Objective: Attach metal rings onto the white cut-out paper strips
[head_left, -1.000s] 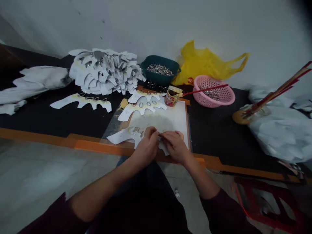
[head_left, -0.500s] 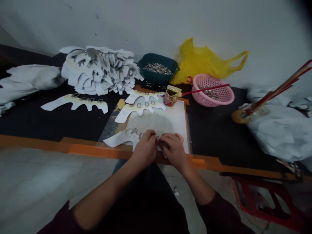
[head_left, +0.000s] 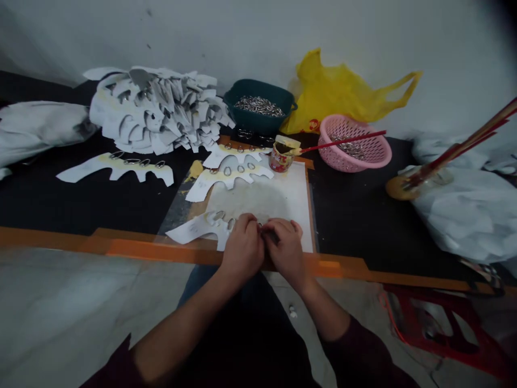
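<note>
Currently left hand (head_left: 242,250) and right hand (head_left: 286,252) pinch a small metal ring (head_left: 260,226) on the white paper cutout (head_left: 197,229); a fumbled grip could drop it.

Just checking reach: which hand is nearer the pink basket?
Right. The right hand is below and left of the pink basket; the left hand sits just beyond it, farther left.

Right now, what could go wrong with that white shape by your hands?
The white cut-out piece lies right at the orange table edge, so it could slip off. The small can with its red brush stands beside the other cut-outs, so a bump might tip it and smear them.
</note>
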A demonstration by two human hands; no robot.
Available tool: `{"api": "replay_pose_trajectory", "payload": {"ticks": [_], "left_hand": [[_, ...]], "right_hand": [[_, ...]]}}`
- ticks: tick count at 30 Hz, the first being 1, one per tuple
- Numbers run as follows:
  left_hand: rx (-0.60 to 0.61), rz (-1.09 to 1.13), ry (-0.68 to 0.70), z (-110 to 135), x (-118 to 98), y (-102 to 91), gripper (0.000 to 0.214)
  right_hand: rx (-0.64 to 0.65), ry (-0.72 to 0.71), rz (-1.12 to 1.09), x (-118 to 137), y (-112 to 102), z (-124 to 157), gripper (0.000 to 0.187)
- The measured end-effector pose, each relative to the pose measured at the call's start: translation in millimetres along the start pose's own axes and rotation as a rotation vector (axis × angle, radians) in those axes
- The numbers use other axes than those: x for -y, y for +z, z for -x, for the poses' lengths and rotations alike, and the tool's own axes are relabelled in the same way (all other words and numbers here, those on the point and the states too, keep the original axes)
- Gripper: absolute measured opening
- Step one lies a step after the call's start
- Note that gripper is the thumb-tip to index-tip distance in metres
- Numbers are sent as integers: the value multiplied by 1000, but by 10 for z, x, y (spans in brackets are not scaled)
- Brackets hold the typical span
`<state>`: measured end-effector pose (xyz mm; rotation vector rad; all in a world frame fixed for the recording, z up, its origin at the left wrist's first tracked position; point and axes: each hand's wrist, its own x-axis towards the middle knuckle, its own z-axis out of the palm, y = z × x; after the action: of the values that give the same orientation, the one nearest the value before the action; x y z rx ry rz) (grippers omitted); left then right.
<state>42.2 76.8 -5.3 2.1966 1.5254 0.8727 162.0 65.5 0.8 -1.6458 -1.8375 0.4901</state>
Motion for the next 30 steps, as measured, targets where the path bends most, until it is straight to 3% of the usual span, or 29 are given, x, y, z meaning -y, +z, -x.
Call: {"api": "replay_pose_trajectory", "payload": {"ticks": [19,27,30], "left_hand": [[-50,21,115,31,125,-16,7],[-10,-4,129,21,99,-29,9],[-4,-11,132,22,102,-25,10]], "right_hand": [[-36,47,-35,-2,15,20,10],[-101,-29,39,-14,18,49,11],[-49,-32,90,3,19,52,11]]}}
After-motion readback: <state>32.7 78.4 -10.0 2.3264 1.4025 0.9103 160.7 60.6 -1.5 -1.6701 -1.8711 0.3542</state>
